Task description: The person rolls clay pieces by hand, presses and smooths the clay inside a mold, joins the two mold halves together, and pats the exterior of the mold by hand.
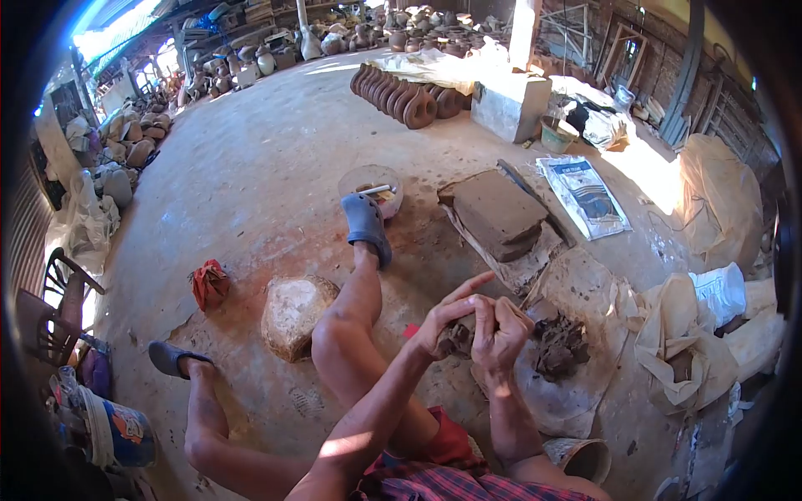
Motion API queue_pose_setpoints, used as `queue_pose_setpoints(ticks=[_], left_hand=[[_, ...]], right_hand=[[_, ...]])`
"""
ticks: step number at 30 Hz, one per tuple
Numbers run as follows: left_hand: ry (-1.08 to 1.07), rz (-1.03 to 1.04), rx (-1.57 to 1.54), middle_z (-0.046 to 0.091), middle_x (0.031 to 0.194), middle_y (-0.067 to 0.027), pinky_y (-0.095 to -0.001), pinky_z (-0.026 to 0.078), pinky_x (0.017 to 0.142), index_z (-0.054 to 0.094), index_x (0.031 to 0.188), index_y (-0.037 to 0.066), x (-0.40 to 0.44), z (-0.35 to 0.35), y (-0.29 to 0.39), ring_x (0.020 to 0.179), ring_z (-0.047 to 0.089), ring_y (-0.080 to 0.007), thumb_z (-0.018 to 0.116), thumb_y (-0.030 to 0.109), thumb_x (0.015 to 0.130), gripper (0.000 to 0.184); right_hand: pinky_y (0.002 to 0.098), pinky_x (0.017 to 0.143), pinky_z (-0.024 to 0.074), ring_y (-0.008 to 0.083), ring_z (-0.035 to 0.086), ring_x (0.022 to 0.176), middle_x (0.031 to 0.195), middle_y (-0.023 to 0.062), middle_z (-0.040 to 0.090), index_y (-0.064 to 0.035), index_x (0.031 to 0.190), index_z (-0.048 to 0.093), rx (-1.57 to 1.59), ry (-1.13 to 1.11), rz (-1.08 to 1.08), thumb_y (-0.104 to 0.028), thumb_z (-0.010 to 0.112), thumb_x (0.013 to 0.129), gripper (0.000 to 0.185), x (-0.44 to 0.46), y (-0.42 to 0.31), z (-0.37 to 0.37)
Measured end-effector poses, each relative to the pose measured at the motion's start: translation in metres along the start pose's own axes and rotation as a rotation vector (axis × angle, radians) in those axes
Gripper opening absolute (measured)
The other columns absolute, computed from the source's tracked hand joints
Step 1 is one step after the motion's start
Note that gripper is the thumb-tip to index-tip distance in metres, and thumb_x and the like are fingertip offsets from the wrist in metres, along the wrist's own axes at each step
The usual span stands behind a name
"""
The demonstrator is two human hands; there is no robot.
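In front of my knees, both hands are together around a small lump of dark clay (457,339). My left hand (445,321) is closed on it, with the index finger stretched out. My right hand (501,332) is closed too, its curled fingers pressing against the same clay and partly hiding it. Just right of my hands, a heap of wet, crumbly clay (560,346) lies on a pale sheet (576,409). Beyond them sits a big smooth block of clay (499,213) on a ragged covering.
A rounded stone (296,317) and a crumpled red cloth (209,284) lie to the left. A round tub (368,178) stands by my foot. A printed sack (585,196) lies right of the clay block. Ring-shaped clay pieces (397,98) stand in rows ahead, near a concrete block (510,107).
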State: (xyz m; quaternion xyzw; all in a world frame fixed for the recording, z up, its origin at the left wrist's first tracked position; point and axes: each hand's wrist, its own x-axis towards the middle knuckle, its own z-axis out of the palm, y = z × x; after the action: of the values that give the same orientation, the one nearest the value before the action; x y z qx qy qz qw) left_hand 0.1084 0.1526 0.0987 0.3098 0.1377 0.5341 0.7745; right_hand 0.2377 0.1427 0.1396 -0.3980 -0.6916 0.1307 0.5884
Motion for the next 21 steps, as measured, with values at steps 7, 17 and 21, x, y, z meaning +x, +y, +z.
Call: queue_pose_setpoints(ticks=[7, 17, 21], left_hand=[[0.583, 0.14, 0.757, 0.073, 0.107, -0.0118, -0.0342, 0.055, 0.091, 0.06, 0.143, 0.004, 0.018, -0.013, -0.043, 0.096, 0.07, -0.0199, 0.07, 0.023, 0.097, 0.051], [0.659, 0.254, -0.429, 0.066, 0.123, -0.0233, -0.0443, 0.054, 0.098, 0.056, 0.135, 0.008, 0.01, -0.037, -0.027, 0.111, 0.066, -0.0348, 0.052, 0.036, 0.103, 0.043], [0.45, 0.39, 0.322, 0.039, 0.164, -0.0239, -0.0434, 0.038, 0.118, 0.018, 0.17, 0.013, 0.025, -0.013, -0.054, 0.14, 0.049, -0.0304, 0.048, 0.043, 0.109, 0.074]], right_hand=[[0.0438, 0.057, 0.0483, 0.0318, 0.065, 0.064, 0.072, 0.0113, 0.062, -0.0044, 0.076, 0.061, -0.624, 0.38, -0.049, -0.031, 0.071, 0.1, 0.037, 0.001, 0.097, -0.067], [0.05, 0.111, 0.0456, 0.0407, 0.056, 0.131, 0.137, 0.0231, 0.065, -0.0002, 0.124, 0.073, -0.808, -0.089, 0.486, -0.039, 0.063, 0.102, 0.045, -0.037, 0.219, -0.145], [0.044, 0.103, 0.0484, 0.031, 0.06, 0.12, 0.122, 0.0192, 0.069, 0.004, 0.124, 0.068, -0.116, 0.032, -0.032, -0.027, 0.057, 0.104, 0.038, -0.006, 0.037, 0.001]])
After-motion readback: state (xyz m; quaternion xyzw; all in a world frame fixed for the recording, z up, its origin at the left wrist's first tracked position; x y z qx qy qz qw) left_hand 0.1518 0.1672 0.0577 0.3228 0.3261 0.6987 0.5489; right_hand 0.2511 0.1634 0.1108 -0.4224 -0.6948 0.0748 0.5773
